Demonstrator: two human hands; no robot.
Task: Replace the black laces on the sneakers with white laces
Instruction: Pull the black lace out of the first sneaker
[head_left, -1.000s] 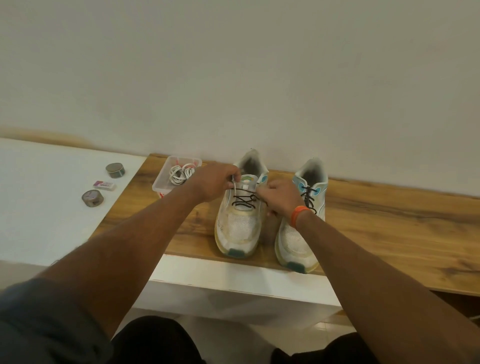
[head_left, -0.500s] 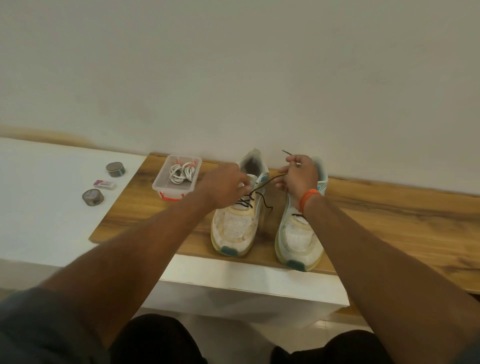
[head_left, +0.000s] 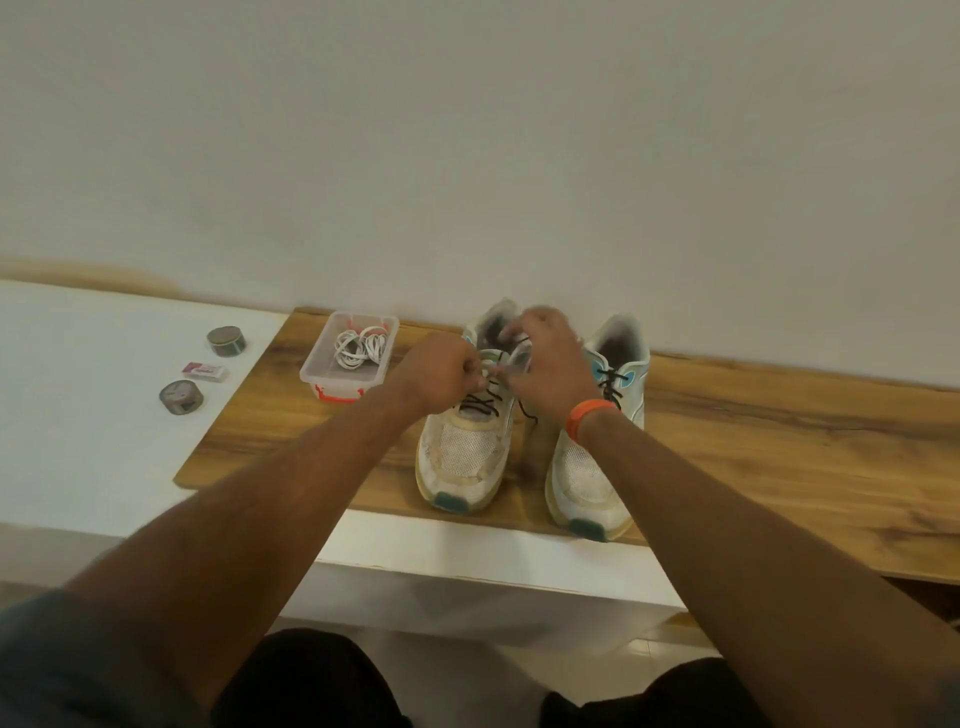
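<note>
Two white sneakers stand side by side on a wooden board, toes toward me. The left sneaker (head_left: 467, 447) has its black lace (head_left: 480, 405) partly undone. My left hand (head_left: 441, 376) is pinched on that lace at the left eyelets. My right hand (head_left: 550, 364), with an orange band on the wrist, reaches over the shoe's tongue with fingers curled at the lace; it is blurred. The right sneaker (head_left: 602, 457) still carries its black lace (head_left: 613, 382). White laces (head_left: 358, 348) lie coiled in a clear plastic box (head_left: 318, 374).
The wooden board (head_left: 779, 457) rests on a white counter (head_left: 78, 405) against a pale wall. Two small round tins (head_left: 226, 340) (head_left: 181, 397) and a small flat packet (head_left: 205, 370) lie on the counter to the left.
My right hand, which had pulled a lace end up and to the right, has come back over the left sneaker's tongue. My left hand stays at the left eyelets.
</note>
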